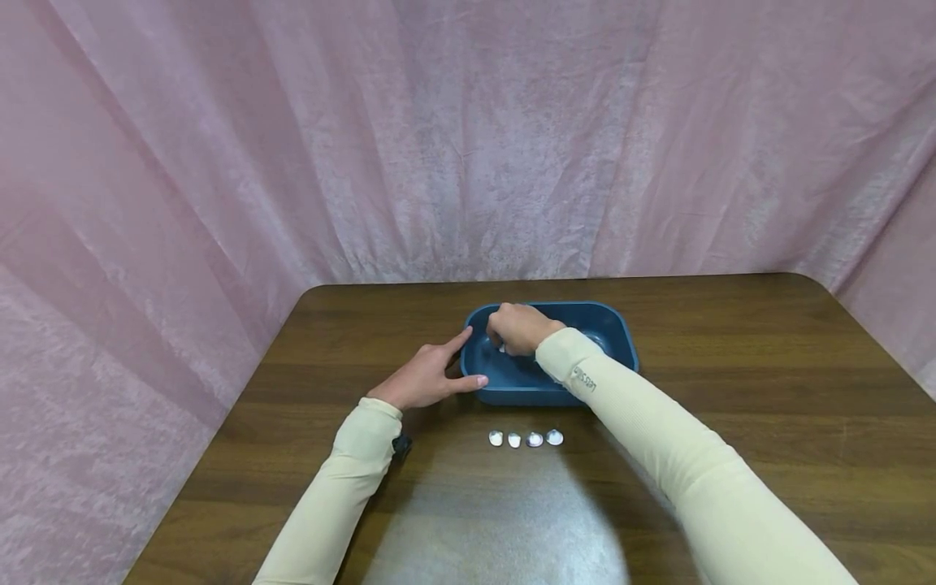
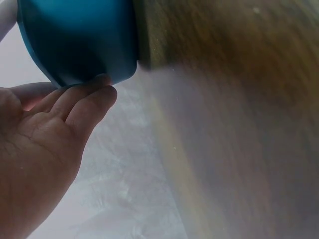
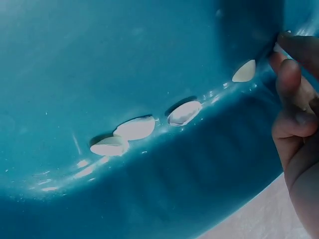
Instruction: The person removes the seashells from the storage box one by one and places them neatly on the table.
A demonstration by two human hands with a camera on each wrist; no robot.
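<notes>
My left hand (image 1: 424, 378) lies at the left end of a blue plastic basin (image 1: 526, 396), thumb and index finger spread along its rim. In the left wrist view, the fingers (image 2: 94, 107) rest against the outer wall, fairly straight. Inside the basin, my right hand (image 1: 522, 327) reaches to the left part, knuckles up. Its thumb and fingertips pinch a small white shell (image 3: 277, 48), mostly hidden by the fingers. Along the basin's inner edge lie several white shells, among them a pointed one (image 3: 244, 71) nearest the hand and a hollow one (image 3: 184, 113).
Several shiny white shells (image 1: 535, 439) stand in a row on the brown wooden table (image 1: 329, 341), in front of the basin. A pink curtain (image 1: 468, 146) hangs behind the table's far edge. The right forearm crosses over the basin's near right rim.
</notes>
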